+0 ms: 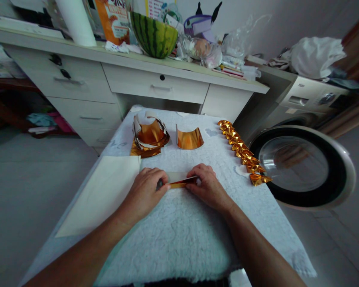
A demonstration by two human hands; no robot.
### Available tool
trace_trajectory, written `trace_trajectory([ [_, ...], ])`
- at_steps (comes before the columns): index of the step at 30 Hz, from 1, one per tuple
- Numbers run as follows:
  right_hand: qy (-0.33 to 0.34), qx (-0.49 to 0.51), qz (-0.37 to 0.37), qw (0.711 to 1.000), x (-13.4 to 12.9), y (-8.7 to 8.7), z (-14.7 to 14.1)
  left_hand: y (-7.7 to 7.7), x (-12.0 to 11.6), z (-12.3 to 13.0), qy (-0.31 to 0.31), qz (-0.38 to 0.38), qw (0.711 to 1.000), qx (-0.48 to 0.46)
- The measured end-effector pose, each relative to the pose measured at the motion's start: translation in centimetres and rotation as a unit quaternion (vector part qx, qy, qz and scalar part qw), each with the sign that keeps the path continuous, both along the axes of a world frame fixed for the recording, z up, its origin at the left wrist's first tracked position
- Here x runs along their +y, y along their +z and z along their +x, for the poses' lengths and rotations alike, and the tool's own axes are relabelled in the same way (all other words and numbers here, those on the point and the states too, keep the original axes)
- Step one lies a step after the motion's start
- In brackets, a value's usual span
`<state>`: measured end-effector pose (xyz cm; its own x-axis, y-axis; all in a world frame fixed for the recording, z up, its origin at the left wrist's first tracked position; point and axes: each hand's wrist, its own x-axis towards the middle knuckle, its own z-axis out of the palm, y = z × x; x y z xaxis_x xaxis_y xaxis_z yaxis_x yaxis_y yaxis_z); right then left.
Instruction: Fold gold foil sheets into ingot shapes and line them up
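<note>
Between my two hands is a narrow piece of gold foil paper (pixel 178 184), partly folded, with a pale side turned up. My left hand (pixel 149 185) pinches its left end, thumb and fingers closed. On the right end, my right hand (pixel 208 185) grips in the same way; the fingers partly hide the paper. Just beyond, a single curved gold sheet (pixel 190 138) lies by itself. To its left sits a stack of curled gold sheets (pixel 151 135). A row of folded gold foil pieces (pixel 242 151) runs down the table's right side.
A cream paper sheet (pixel 104 187) lies left on the cloth-covered table (pixel 179 239). Behind stands a white drawer desk (pixel 155 81) bearing a cut watermelon (pixel 154 36), a paper roll (pixel 77 24) and plastic bags. At right, a washing machine's open door (pixel 302 167) reaches near the table edge.
</note>
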<state>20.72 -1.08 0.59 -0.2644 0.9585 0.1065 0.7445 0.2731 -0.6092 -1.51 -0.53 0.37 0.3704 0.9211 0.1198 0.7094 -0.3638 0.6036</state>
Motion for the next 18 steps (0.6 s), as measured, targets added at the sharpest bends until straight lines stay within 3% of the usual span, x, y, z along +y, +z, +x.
trace_trajectory([
  [10,-0.011,0.050,0.004,0.999,0.5,-0.4,0.9,0.7,-0.3,0.1,0.049,-0.020,0.994,-0.095],
  [14,0.004,0.142,-0.007,0.990,0.6,-0.2,1.2,0.6,-0.2,0.0,0.058,-0.037,0.979,-0.190],
  [18,0.021,0.288,-0.108,0.951,0.2,0.3,0.9,0.6,-0.3,0.3,0.085,-0.073,0.957,-0.269],
])
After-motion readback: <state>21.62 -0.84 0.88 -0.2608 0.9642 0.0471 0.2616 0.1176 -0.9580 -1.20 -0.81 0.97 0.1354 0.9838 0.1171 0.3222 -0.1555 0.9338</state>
